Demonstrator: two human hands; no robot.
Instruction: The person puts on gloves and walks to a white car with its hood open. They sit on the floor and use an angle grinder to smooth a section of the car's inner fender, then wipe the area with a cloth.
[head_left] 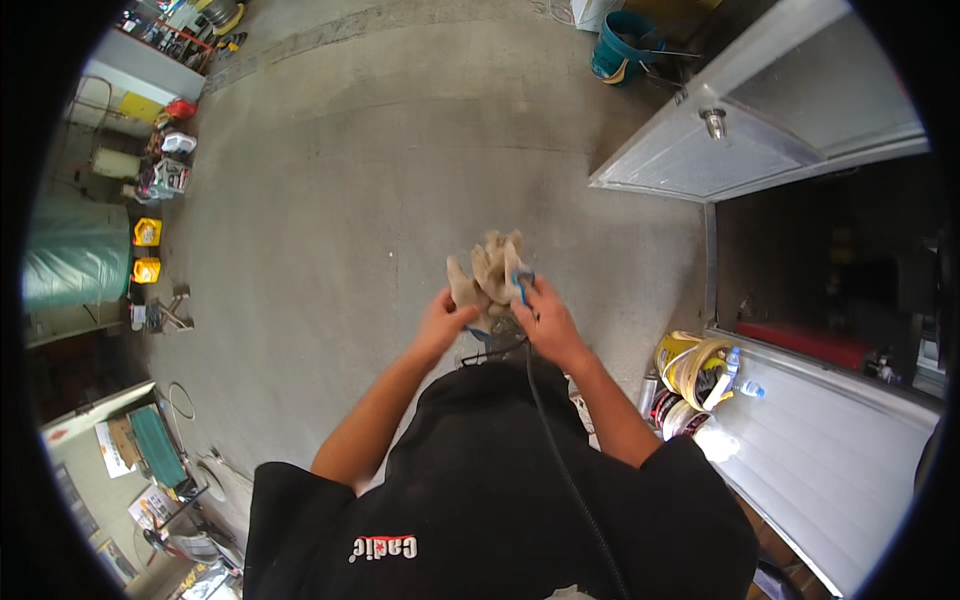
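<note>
Crumpled beige gloves (492,268), blue-edged

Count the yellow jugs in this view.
2: the upper jug and the lower jug, one below the other in the picture, both at the left, just right of the green sheet. Others may be hidden.

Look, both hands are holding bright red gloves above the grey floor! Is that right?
Not quite: the gloves are beige with blue edges, not red; the head view shows it. The left hand and right hand do hold them above the grey floor.
</note>
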